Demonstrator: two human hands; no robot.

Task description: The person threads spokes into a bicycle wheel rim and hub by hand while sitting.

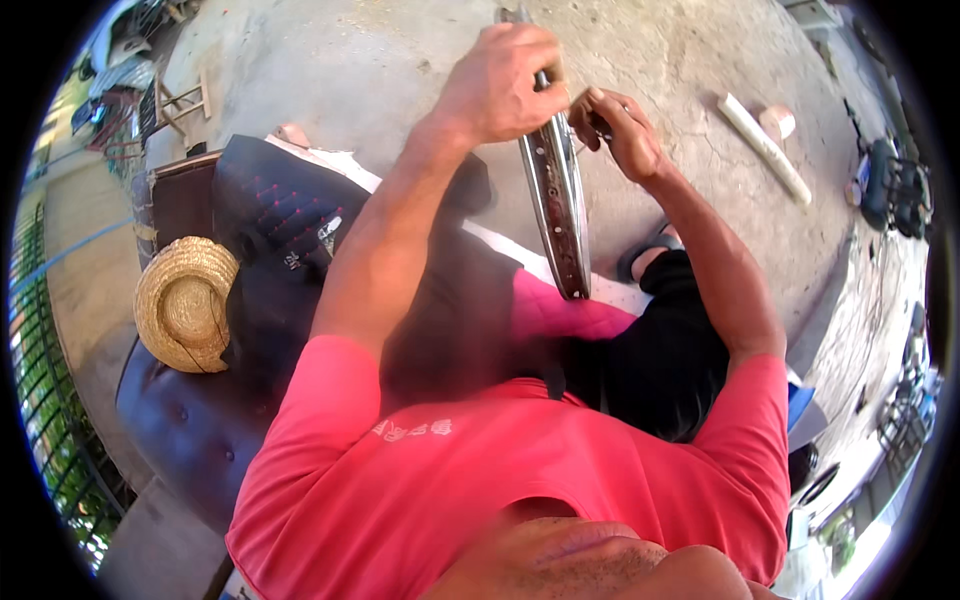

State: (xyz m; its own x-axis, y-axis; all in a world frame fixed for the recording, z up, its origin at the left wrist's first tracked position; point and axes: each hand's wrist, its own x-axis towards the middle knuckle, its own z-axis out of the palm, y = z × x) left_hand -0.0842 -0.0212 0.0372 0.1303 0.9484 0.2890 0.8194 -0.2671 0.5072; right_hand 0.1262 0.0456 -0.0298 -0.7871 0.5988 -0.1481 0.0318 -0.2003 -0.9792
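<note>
A metal wheel rim (555,190) with spoke holes stands upright in front of me, its lower end resting near my lap. My left hand (495,85) grips the rim's upper part from the left side. My right hand (620,130) is closed on a small dark tool, whose tip meets the rim's right side just under my left hand. The tool is mostly hidden by my fingers. I wear a red shirt and black shorts.
A straw hat (185,300) lies on a dark padded seat (180,420) at my left, next to a black motorcycle saddle (280,205). On the concrete floor lie a white tube (765,148) and, far right, a dark machine part (890,185). A green fence runs along the left.
</note>
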